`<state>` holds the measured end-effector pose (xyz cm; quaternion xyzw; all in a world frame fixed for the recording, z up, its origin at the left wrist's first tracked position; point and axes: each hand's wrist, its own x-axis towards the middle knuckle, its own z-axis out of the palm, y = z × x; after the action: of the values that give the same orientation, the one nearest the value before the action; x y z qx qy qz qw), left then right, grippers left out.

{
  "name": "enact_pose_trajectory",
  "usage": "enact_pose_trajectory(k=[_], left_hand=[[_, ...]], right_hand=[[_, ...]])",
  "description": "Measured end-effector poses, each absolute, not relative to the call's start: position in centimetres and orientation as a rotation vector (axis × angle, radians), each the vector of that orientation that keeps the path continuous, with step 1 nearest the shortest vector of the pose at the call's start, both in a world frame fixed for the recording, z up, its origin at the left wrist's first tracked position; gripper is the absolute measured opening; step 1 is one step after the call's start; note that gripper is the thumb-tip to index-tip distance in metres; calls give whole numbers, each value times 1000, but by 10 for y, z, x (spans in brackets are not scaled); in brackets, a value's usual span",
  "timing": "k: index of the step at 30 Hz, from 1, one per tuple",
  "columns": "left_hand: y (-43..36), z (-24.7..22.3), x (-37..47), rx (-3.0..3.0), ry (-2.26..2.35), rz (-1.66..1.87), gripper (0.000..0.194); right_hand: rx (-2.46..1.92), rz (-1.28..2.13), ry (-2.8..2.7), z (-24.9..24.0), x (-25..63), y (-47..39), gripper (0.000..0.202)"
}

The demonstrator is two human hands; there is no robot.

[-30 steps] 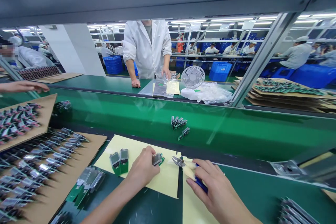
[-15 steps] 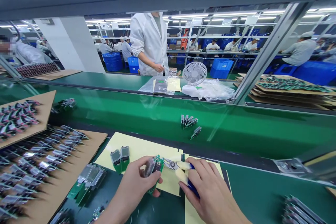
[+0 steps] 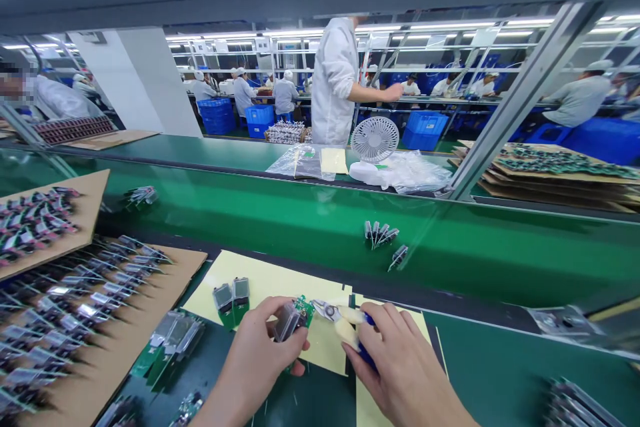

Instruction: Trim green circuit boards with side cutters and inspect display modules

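Note:
My left hand [image 3: 273, 337] is closed around a green circuit board [image 3: 303, 307] with a grey display on it, held tilted above the yellow paper [image 3: 327, 349]. In my right hand [image 3: 393, 360] is a pair of cutting pliers [image 3: 345, 323] with cream and blue handles. Their jaws point left, right by the board's upper edge; whether they touch it I cannot tell. Two boards with displays [image 3: 232, 299] lie on the paper to the left. Nearer me, a small stack of similar boards [image 3: 170, 343] rests on the green bench.
Cardboard sheets [image 3: 165, 273] with rows of boards fill the left. Beyond the bench runs a green conveyor belt [image 3: 280, 213] carrying several boards [image 3: 380, 233]. More boards [image 3: 575, 403] lie at lower right. A white fan [image 3: 375, 140] and a person in white [image 3: 335, 80] are across the belt.
The boards on the belt have shifted right. The person across the belt has moved right and turned. My hands keep nearly the same pose, with the plier jaws still near the board's edge.

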<state>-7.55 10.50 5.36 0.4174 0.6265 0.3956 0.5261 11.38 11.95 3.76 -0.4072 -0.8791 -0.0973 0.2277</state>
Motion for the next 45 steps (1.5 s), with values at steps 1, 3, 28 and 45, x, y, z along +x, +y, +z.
enact_pose_trajectory(k=[1,3,28,45], left_hand=[[105,54,-76,999,1497,942,28],[104,54,-76,998,1501,936,27],[95,63,-99,1016,1464,808,29],[94,56,-96,1007,1464,838,36]], right_hand=[[-1108,-283,-2419,39,113,120,28],[-1081,-308,-2415,40,112,120,30],[-1260,495,-2586,58,113,130,29],[-1046,-52,-2434,62,117,128,17]])
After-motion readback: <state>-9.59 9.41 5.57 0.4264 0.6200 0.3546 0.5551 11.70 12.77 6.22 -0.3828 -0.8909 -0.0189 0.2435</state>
